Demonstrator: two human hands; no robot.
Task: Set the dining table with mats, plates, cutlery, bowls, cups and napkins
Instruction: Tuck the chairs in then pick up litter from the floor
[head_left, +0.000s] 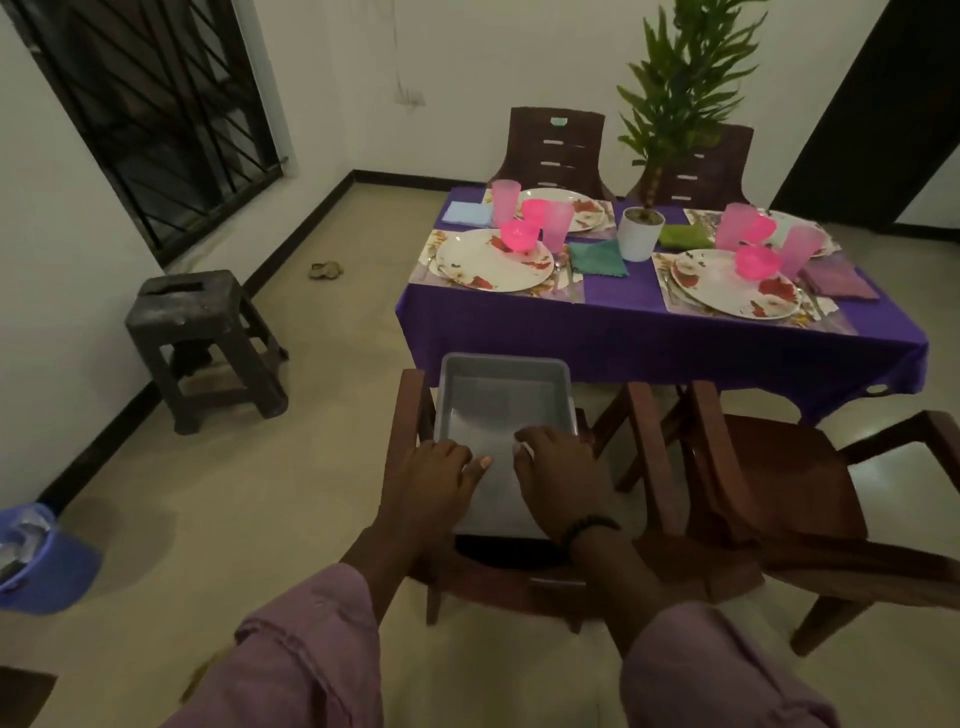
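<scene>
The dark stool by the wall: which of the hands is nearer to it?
Left. The left hand rests on the grey tray's side facing the stool; the right hand lies farther across the tray.

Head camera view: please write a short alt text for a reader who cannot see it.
Both hands, left hand and right hand, rest inside an empty grey tray on a brown chair. Beyond it, a table with a purple cloth holds four floral plates, pink bowls, pink cups, napkins and a potted plant.

Purple-clothed table (649, 322) — mats (576, 291); plates (493, 262)
</scene>
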